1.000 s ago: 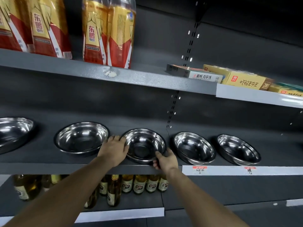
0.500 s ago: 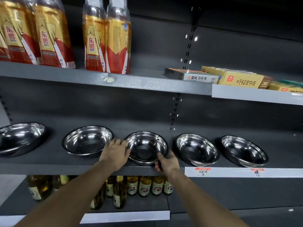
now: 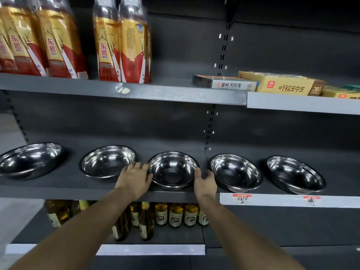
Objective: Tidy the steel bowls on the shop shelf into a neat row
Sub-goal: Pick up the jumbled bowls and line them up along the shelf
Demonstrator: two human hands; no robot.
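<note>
Several steel bowls stand side by side on the dark middle shelf [image 3: 58, 189]. The middle bowl [image 3: 172, 170] sits near the shelf's front edge, between my two hands. My left hand [image 3: 134, 178] lies palm down against its left rim, fingers fairly straight and reaching into the gap beside the second bowl [image 3: 108, 162]. On the bowl's right rim, my right hand [image 3: 205, 182] grips with the thumb on the edge and the fingers curled beside it. The far-left bowl [image 3: 29, 160] is larger. Two more bowls [image 3: 234, 171] [image 3: 294, 173] stand to the right.
Just above is a shelf with tall red-and-gold drink bottles [image 3: 120, 49] and flat boxes [image 3: 282, 84]. Glass bottles [image 3: 175, 214] fill the shelf below. White price strips [image 3: 288, 199] edge the right shelf section. A slotted upright [image 3: 210, 123] runs behind the bowls.
My right hand has slid from the middle bowl's front rim round to its right side. The left hand stays on the left rim. The view has shifted slightly.
</note>
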